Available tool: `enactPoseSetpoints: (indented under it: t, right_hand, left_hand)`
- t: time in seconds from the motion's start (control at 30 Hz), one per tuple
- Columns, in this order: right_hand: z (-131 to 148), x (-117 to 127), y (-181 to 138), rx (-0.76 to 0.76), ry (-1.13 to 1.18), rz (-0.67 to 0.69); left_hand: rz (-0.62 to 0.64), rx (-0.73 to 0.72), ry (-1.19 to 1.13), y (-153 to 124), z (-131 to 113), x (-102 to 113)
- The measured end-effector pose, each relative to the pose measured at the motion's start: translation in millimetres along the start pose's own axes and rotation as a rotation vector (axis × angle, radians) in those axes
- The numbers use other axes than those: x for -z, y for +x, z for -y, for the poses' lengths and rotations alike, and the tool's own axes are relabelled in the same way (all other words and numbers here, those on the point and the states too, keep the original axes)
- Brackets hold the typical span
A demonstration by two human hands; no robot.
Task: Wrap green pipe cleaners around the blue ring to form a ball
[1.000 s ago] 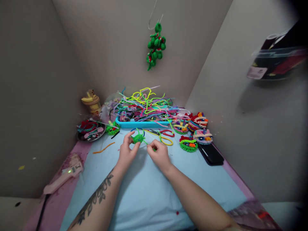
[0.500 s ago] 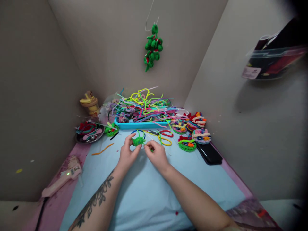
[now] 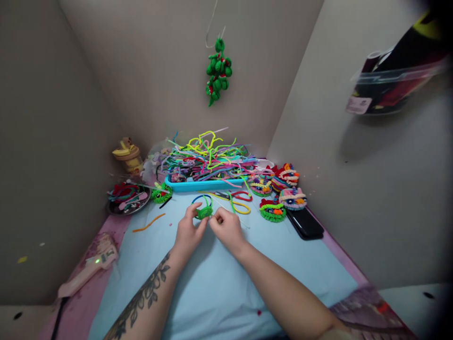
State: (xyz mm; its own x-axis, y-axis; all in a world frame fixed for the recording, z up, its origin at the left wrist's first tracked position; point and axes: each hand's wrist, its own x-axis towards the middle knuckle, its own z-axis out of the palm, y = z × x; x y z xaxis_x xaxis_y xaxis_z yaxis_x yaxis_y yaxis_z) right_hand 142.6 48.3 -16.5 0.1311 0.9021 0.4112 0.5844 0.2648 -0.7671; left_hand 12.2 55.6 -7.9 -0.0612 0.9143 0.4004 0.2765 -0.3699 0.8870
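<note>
Between the thumb and fingers of my left hand (image 3: 187,230) is a small green coiled pipe-cleaner piece (image 3: 204,213), with green strands sticking up from it. My right hand (image 3: 227,230) is closed in a pinch at that piece's right edge. What its fingertips grip is too small to make out. Just behind the green piece lies a blue loop (image 3: 197,198). Beyond my right hand rest scissors with red and yellow handles (image 3: 242,208), a green pipe cleaner (image 3: 232,202) across them.
A blue tray (image 3: 205,186) heaped with pipe cleaners stands at the back. Colourful pipe-cleaner faces (image 3: 272,211) and a black phone (image 3: 305,224) lie right. At left are a metal bowl (image 3: 132,208), an orange pipe cleaner (image 3: 148,223) and a pink glue gun (image 3: 88,274).
The view has shifted slightly. The green piece has tipped in my left fingers, and more of the blue loop shows behind it. My right fingers have curled tighter beside it.
</note>
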Motion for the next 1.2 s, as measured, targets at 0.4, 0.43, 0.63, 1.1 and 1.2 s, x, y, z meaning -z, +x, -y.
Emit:
enactPoseSetpoints:
  t: [0.4,0.43,0.63,1.1,1.2]
  right_hand:
    - [-7.4,-4.0,2.1,-0.063,0.146,0.090]
    - [-8.3,-4.2,3.3,-0.085,0.191,0.110]
    - [-18.1,-4.5,11.5,-0.106,0.268,0.123]
    - [-21.4,-7.8,12.2,-0.229,0.492,0.207]
    - [-19.6,-6.6,11.5,-0.137,0.374,0.183]
  left_hand:
    - [0.068,0.001,0.078,2.6,7.4,2.6]
    - [0.083,0.017,0.062,3.5,7.9,3.7]
    - [0.182,0.045,-0.023,7.2,10.3,5.4]
    - [0.236,0.107,-0.133,6.5,8.9,1.7]
    - [0.213,0.110,-0.159,6.8,10.0,1.9]
